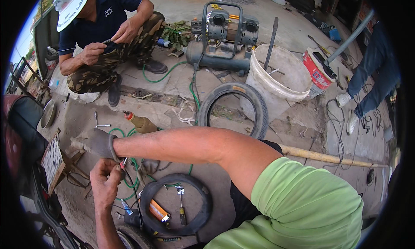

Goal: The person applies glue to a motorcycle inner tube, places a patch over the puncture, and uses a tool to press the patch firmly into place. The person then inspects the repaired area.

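Observation:
My left hand [106, 182] is bare and closed, its thumb and fingers pinched by a thin black cable [136, 195] with a red and silver end [123, 163]. Just above it, my right hand [96, 144] wears a grey glove and reaches across to the left. Its fingertips are blurred, so I cannot make out whether they hold anything. Beneath my hands, a green hose [129, 184] lies in loops on the concrete. A black inner tube [202, 205] rests nearby, ringing a screwdriver [183, 214] and an orange and white box [158, 211].
A tyre [259, 110] leans by a white bucket [281, 91], with an air compressor [218, 54] behind. A brown bottle [144, 123] and a T-shaped wrench [100, 123] lie ahead. Another person [106, 37] squats at far left, holding a small dark piece. Someone's legs [371, 71] stand far right.

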Demonstrator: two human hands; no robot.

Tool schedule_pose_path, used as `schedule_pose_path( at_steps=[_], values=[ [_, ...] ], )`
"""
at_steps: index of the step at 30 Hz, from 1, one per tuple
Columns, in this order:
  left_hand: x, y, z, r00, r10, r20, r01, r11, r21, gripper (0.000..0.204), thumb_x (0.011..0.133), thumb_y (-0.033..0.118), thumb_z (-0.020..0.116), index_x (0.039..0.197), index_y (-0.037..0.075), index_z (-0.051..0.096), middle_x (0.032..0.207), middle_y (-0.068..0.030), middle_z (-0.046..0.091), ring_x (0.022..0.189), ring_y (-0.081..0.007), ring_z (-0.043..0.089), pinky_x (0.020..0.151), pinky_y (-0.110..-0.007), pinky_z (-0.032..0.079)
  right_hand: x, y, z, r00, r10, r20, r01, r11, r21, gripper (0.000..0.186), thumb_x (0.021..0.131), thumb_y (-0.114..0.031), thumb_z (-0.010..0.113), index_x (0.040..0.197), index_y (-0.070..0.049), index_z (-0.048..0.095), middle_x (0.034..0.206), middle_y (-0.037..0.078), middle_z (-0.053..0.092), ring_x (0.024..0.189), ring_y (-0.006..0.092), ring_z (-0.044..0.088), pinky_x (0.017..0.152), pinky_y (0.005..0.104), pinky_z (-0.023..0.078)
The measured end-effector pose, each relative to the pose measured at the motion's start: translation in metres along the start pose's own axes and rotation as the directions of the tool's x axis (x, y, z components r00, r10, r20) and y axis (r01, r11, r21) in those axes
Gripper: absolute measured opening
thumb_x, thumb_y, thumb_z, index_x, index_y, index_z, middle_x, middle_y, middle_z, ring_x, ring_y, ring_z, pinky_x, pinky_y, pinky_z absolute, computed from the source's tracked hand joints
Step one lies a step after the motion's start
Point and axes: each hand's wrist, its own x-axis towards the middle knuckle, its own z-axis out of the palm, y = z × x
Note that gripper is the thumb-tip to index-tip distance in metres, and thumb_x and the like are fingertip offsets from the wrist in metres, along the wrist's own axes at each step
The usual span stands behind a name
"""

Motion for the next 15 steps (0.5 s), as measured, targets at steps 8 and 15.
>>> schedule_pose_path(
  at_steps=[8,15],
  values=[
    [0.017,-0.009,-0.063,0.78,0.256,-0.571,-0.198,0.967,0.162,0.033,0.101,0.013,0.061,0.131,0.001,0.06,0.097,-0.0029,0.068,0.071,-0.007,0.056,0.06,-0.023,0.043,0.009,-0.012,0.002,0.966,0.228,0.118,-0.256,0.816,0.518,0.041,0.109,-0.033,0.059,0.112,0.006,0.074,0.11,0.013,0.077,0.097,0.0241,0.075,0.087,0.036,0.06],
    [0.016,-0.038,-0.08,0.931,-0.013,-0.364,-0.007,0.999,-0.053,0.025,0.096,0.012,0.057,0.116,0.0,0.065,0.089,-0.0034,0.067,0.068,-0.0084,0.056,0.061,-0.025,0.045,-0.005,-0.04,0.008,0.915,0.34,0.218,-0.404,0.763,0.504,0.038,0.108,-0.032,0.059,0.113,0.003,0.074,0.105,0.012,0.077,0.086,0.0231,0.073,0.076,0.0368,0.059]
  ],
)
